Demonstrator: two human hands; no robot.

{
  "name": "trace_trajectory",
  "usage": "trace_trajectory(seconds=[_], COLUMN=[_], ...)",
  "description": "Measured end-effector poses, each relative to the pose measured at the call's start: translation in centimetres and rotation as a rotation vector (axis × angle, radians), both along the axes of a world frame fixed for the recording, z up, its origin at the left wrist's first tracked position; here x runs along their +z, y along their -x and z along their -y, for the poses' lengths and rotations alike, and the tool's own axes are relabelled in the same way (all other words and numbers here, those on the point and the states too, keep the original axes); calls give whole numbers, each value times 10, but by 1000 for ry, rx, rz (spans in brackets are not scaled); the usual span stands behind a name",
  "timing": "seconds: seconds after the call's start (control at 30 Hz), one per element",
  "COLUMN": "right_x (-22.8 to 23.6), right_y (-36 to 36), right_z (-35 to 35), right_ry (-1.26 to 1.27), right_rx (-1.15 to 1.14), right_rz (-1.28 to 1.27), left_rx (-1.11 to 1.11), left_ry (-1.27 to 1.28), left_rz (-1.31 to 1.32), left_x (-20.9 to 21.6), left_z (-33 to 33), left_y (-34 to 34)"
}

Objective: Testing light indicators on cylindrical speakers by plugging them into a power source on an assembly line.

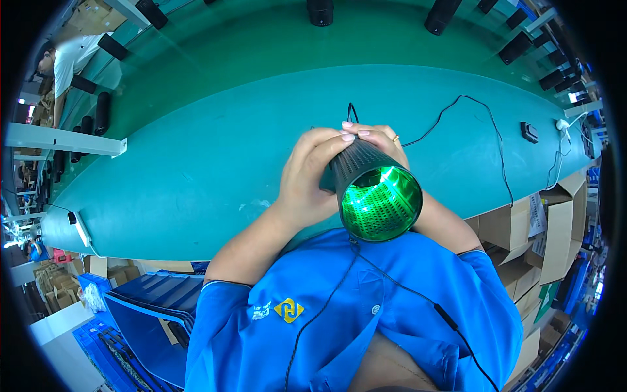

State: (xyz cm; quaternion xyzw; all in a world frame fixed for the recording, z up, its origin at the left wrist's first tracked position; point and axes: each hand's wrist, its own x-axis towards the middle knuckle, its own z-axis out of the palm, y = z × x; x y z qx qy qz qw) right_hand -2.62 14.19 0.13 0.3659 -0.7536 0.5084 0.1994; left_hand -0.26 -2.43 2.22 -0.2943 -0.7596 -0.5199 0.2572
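Above the near part of the table I hold a black perforated cylinder [353,155], tilted with its open end toward me. Green light glows inside it, and the inner wall shows rows of small holes. My left hand [309,168] is wrapped round its left side, thumb along the top. My right hand [381,137], with a ring on one finger, grips the far end and right side; part of it is hidden behind the cylinder. A black cable [460,98] loops up behind the hands, and a length runs off to the right across the table.
The green-blue table [215,163] curves across the view. Black cylinders [320,12] stand along its far side. A small black device [529,132] and a white plug [562,125] lie at the right. Cardboard boxes [558,228] and a blue bin [140,326] flank me. Another person [72,59] leans in far left.
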Motion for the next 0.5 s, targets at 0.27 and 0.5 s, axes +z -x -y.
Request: trace_trajectory(seconds=[0.27,0.5], right_x=[-1,0], right_y=[1,2], right_z=[2,2], right_ry=[0,2], right_rx=[-15,-10], right_rz=[-18,-45], left_rx=[3,6], left_ry=[-6,0], left_rz=[9,12], left_x=[-3,-4], left_z=[0,1], left_y=[1,1])
